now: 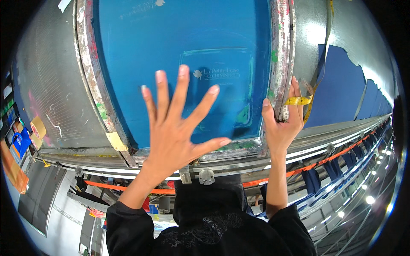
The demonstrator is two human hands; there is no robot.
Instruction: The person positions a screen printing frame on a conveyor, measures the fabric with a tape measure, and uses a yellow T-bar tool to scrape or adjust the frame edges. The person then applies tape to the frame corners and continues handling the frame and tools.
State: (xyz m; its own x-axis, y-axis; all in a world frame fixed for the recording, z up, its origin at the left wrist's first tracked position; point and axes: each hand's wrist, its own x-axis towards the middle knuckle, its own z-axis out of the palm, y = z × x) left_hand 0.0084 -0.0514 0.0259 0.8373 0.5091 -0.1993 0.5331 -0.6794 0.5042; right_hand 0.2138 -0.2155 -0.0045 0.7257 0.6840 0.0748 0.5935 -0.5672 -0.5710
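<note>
A blue screen-printing screen (141,51) lies before me, with a small pale design on its mesh. Over its lower part my left hand (175,117) is spread wide, fingers pointing away and nothing held. Whether its palm touches the mesh I cannot tell. My right hand (284,121) grips the right side of the screen's paint-stained frame (279,47), thumb toward the mesh and fingers along the outer edge. A yellow tape measure (299,100) loops across those fingers and trails away along the table.
The grey table (47,85) extends to both sides, with a metal rail (162,174) along its near edge. Dark blue fabric pieces (341,85) lie at the right. Rolls of tape (38,127) and a blue item (20,143) are at the far left.
</note>
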